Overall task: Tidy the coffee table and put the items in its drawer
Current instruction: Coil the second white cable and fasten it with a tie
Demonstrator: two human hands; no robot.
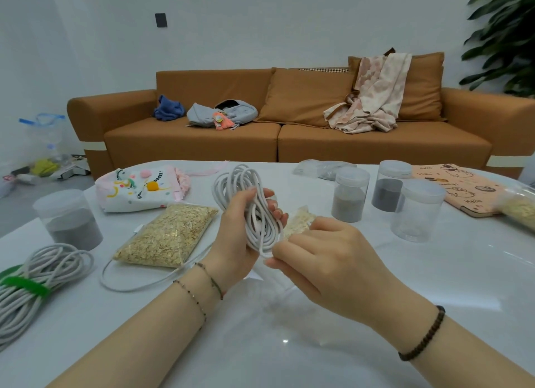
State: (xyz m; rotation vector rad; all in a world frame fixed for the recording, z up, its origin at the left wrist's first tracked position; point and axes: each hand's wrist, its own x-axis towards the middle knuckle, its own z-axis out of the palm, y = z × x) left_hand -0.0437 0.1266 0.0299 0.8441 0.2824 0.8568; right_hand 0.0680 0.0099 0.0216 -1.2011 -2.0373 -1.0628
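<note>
Over the table, a light, springy cable coil is held.
Loops are clasped midway by left grip; tail is pinched by right grip.

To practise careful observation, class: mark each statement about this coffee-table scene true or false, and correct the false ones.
1. The left hand grips the coiled white cable. True.
2. The right hand is open and empty. False: its fingers pinch a strand of that cable.
3. A green strap binds the grey cable bundle. True.
4. The clear bag of oats is held in the air. False: it lies on the white table.
</note>
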